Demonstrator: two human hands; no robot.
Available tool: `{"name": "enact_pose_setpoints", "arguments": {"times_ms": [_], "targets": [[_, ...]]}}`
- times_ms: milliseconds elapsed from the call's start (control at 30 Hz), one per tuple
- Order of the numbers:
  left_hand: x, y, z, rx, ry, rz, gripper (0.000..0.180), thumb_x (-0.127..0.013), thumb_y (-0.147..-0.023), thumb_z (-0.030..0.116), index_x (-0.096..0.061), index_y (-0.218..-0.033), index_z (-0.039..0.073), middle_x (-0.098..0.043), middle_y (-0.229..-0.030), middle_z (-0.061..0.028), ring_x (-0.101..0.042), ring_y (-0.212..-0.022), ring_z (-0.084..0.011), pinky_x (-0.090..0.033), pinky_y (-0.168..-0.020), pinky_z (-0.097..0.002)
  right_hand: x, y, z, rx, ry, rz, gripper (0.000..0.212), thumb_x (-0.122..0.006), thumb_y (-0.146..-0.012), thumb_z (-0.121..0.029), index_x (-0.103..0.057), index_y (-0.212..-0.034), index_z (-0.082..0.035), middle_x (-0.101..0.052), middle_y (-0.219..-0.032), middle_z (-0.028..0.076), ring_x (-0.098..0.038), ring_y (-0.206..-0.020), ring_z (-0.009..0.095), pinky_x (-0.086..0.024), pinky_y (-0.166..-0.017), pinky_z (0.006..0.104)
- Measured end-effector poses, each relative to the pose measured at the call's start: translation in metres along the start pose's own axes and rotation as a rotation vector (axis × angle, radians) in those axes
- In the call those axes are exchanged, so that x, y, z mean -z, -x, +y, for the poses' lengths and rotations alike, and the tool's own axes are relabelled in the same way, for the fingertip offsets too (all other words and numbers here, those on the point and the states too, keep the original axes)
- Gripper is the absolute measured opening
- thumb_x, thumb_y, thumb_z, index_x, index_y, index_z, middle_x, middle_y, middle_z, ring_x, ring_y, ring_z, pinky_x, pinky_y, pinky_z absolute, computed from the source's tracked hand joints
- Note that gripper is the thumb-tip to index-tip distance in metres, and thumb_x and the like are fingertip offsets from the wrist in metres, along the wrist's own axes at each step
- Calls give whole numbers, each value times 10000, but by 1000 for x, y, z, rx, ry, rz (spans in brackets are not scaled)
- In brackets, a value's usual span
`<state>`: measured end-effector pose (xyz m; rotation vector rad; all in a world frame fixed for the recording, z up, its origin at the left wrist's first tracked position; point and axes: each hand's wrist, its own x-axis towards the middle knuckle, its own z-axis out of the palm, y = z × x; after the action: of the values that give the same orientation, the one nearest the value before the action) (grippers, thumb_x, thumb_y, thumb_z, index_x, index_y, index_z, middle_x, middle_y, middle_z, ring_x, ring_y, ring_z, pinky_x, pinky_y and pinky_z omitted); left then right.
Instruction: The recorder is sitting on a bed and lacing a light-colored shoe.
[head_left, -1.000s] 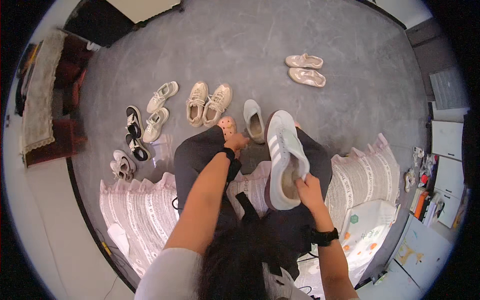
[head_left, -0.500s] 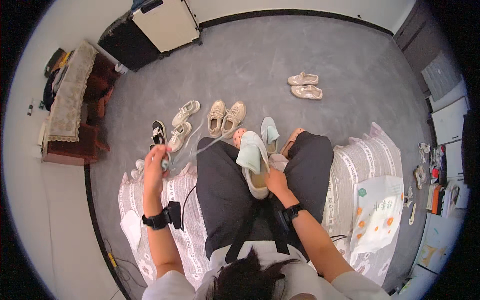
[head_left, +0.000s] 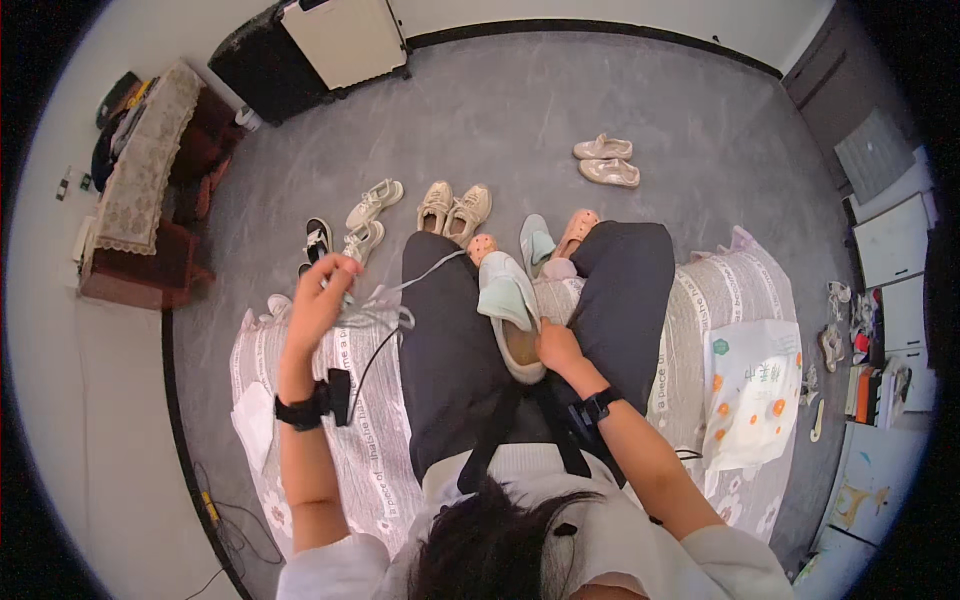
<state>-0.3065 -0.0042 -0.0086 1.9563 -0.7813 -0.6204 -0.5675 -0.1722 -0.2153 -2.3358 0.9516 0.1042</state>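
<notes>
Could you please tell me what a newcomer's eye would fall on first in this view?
Probably the pale shoe near the centre, gripped at its opening by the right hand, while the left hand is raised off to the left, holding a long loose lace. Next might come the footwear on the grey floor: beige sneakers just ahead and shiny pale flats farther off to the right.
</notes>
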Motion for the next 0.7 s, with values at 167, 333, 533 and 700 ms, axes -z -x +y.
{"name": "enact_pose_setpoints", "arguments": {"times_ms": [167,333,533,700], "targets": [[44,-23,1,-94,-751,28,195,-501,-774,205,-540,-803,16,-556,-694,-138,-535,-644,-224,-400,-568,-329,1,-4,-1,9,-36,-37,259,-494,-706,-103,-458,-873,92,-544,-683,268,-546,-666,396,-446,-611,433],[103,-30,-56,-86,-1027,116,220,-505,-747,228,-537,-778,12,-564,-765,-209,-529,-730,-374,-412,-628,-444,19,-5,-2,23,-139,-134,309,-534,-700,-175,-456,-826,96,-532,-736,294,-534,-721,411,-436,-656,430],[121,37,-152,523,-1230,-507,477,-414,-767,459,-616,-807,28,-574,-837,-216,-541,-825,-356,-403,-742,-430,45,10,-6,152,-225,-126,291,-519,-706,-178,-476,-853,69,-545,-803,242,-530,-763,386,-432,-679,417],[116,81,-110,996,-411,-304,413,-465,-778,431,-643,-719,63,-504,-572,-41,-444,-501,-132,-362,-457,-252,44,3,9,171,-375,-151,239,-507,-710,-150,-495,-827,58,-552,-772,225,-540,-730,369,-436,-658,397]]}}
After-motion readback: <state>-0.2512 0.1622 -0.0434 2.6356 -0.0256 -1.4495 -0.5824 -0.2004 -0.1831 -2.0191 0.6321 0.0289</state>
